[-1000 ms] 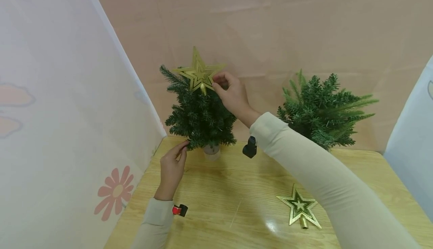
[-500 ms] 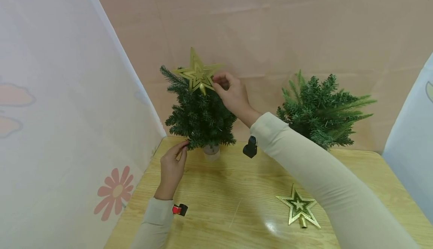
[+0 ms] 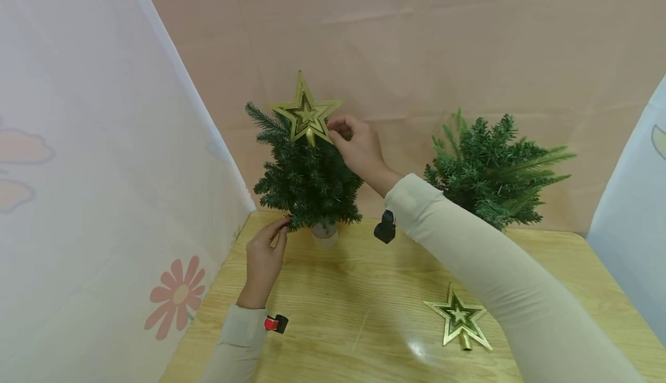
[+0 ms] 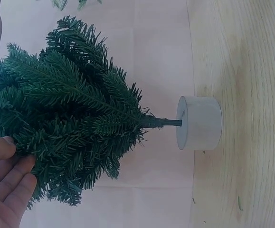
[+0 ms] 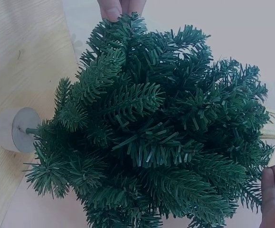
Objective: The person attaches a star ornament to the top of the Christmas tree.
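A small green artificial Christmas tree [image 3: 312, 183] stands upright on a round white base [image 4: 203, 123] at the back left of the table. My right hand [image 3: 360, 144] pinches the lower right part of a gold star tree topper [image 3: 306, 114] at the treetop. Whether the topper's socket sits on the tree's tip is hidden. At the lower left of the tree, my left hand [image 3: 264, 260] pinches the end of a branch between thumb and fingers. In the right wrist view, the left hand's fingertips [image 5: 112, 13] show at the branch, and the star is partly hidden behind needles.
A second green tree [image 3: 494, 175] with lighter sprigs stands at the back right, its lower part hidden by my right sleeve [image 3: 484, 261]. Another gold star topper [image 3: 459, 315] lies on the wooden table [image 3: 333, 302] near the front. Cloth walls enclose the back and sides.
The star topper first leaned slightly left, then came back upright, its face turning a little, with my right hand still on it. My left hand has stayed at the branch.
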`<state>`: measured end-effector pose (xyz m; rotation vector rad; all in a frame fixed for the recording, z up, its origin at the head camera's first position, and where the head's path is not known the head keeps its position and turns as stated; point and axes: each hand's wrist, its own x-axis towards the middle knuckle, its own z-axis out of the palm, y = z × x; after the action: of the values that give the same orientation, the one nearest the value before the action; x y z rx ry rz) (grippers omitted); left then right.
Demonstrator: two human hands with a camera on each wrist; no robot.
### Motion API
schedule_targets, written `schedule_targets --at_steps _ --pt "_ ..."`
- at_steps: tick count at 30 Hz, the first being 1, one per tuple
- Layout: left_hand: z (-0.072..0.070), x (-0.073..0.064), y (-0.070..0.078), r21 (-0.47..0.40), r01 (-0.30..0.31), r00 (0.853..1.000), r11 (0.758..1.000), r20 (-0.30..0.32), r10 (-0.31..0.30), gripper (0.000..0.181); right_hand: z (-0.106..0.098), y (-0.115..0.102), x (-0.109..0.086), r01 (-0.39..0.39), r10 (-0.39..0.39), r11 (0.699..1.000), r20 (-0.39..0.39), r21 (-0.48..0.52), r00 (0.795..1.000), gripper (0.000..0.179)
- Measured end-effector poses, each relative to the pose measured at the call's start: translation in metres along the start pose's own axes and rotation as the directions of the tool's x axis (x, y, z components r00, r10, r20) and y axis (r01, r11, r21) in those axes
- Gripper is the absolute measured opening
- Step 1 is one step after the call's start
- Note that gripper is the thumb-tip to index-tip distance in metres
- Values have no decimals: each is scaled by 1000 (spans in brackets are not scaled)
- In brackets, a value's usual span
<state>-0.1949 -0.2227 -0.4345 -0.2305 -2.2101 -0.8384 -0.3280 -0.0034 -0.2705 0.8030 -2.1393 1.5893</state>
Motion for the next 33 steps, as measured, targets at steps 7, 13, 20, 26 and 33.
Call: schedule_targets --at_steps 7,13,20,26,33 --pt "0 -2 -1 -6 -3 1000 1000 -7 3 24 0 -1 -3 3 -3 1000 12 10 1000 14" --pt "-2 -3 2 -6 3 1000 1000 -3 -3 23 -1 -3 -5 1 -1 1000 15 18 1000 14" --pt "-3 -2 4 -13 11 1000 1000 0 -11 25 -3 -4 -4 -2 1 1000 10 16 1000 15" --pt "-4 0 5 -22 5 1000 1000 4 -5 25 -4 -3 -2 1 -1 1000 3 17 1000 16" --pt "-4 2 5 -21 15 1000 1000 13 -15 28 -6 -4 -3 -7 7 1000 -1 30 1000 17"
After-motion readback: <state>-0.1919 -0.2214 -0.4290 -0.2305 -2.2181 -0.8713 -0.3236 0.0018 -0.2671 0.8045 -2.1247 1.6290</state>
